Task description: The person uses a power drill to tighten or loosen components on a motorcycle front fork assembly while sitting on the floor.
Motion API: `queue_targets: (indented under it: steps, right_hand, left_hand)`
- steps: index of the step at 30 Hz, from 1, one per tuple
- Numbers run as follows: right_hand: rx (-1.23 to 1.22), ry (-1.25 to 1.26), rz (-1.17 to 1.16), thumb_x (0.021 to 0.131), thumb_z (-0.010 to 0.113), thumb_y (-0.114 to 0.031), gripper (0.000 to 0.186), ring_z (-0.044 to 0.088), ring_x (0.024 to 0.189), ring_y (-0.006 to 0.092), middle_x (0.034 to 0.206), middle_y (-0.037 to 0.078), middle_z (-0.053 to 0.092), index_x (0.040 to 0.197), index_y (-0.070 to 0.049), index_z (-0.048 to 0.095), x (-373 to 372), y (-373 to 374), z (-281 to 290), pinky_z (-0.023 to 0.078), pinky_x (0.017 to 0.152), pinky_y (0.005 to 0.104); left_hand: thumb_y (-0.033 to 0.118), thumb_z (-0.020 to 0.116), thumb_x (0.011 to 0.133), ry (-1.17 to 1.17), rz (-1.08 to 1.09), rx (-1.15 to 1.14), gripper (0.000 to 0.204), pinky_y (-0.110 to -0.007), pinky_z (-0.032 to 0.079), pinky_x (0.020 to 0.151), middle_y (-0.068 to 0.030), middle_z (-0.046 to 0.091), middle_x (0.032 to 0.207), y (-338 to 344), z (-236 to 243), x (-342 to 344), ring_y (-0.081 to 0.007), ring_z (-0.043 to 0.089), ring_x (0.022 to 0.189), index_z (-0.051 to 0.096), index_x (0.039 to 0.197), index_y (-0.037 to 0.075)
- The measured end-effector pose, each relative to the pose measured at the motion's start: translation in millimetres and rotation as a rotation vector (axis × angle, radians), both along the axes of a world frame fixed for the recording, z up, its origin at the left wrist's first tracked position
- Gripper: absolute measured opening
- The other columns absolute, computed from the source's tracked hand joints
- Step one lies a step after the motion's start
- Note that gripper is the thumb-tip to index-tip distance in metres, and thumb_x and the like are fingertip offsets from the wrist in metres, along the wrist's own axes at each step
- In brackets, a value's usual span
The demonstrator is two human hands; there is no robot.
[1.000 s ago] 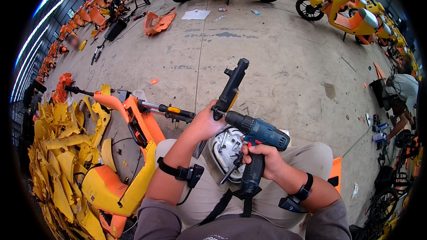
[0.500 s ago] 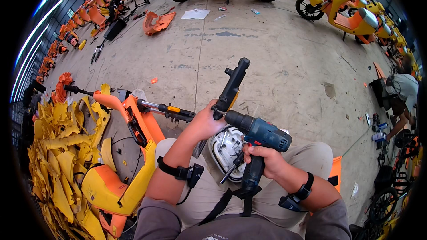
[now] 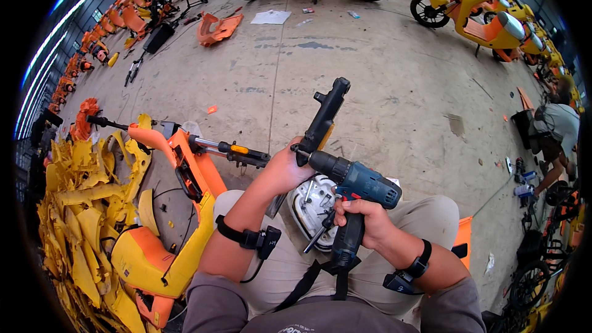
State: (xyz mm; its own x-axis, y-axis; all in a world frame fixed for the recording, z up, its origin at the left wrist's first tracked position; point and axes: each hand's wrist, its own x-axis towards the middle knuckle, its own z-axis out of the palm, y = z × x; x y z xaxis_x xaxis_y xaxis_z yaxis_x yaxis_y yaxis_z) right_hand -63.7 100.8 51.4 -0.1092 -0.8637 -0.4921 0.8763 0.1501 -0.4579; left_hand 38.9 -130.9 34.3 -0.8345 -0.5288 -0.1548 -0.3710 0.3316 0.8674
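My left hand (image 3: 287, 169) is closed around the lower end of a black elongated part (image 3: 327, 114), which looks like a fork leg and has a yellow strip along one side. It tilts up and away to the right. In my right hand (image 3: 373, 221) is a dark blue cordless drill (image 3: 365, 184), gripped by its handle. The drill's chuck points left, and its tip meets or nearly meets the part beside my left hand; the exact contact is hidden. Below, between my legs, lies a white rounded housing (image 3: 308, 200) with dark pieces across it.
At my left lie an orange and yellow scooter frame (image 3: 206, 172) and a pile of yellow panels (image 3: 86, 222). An orange shell (image 3: 217, 28) and a white sheet (image 3: 270, 17) are on the floor ahead. Scooters (image 3: 481, 15) stand beyond. A person (image 3: 555, 126) bends at far right.
The drill and my right hand have shifted very slightly left. Both hands keep their holds, and the black part has barely moved.
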Motion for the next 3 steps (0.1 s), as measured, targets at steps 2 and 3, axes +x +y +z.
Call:
queue_targets:
  steps: [2, 3]
  right_hand:
    - [0.001, 0.01, -0.003, 0.085, 0.067, -0.014, 0.048, 0.059, 0.072, 0.0193, 0.086, 0.009, 0.061, 0.129, 0.003, 0.054, 0.2, -0.3, 0.3, 0.049, 0.076, 0.0338]
    - [0.003, 0.02, -0.004, 0.085, 0.068, -0.014, 0.05, 0.059, 0.072, 0.0196, 0.086, 0.009, 0.061, 0.13, 0.003, 0.054, 1.7, -1.0, 0.7, 0.049, 0.076, 0.0338]
  left_hand:
    - [0.032, 0.077, 0.08, -0.001, -0.009, -0.009, 0.055, -0.043, 0.053, 0.086, -0.0225, 0.07, 0.104, 0.7, 2.6, -1.5, -0.041, 0.068, 0.102, 0.054, 0.123, 0.007]
    - [0.032, 0.076, 0.081, 0.004, -0.009, -0.008, 0.054, -0.043, 0.054, 0.086, -0.0227, 0.07, 0.105, 0.3, 2.0, -1.0, -0.0403, 0.069, 0.102, 0.054, 0.124, 0.007]
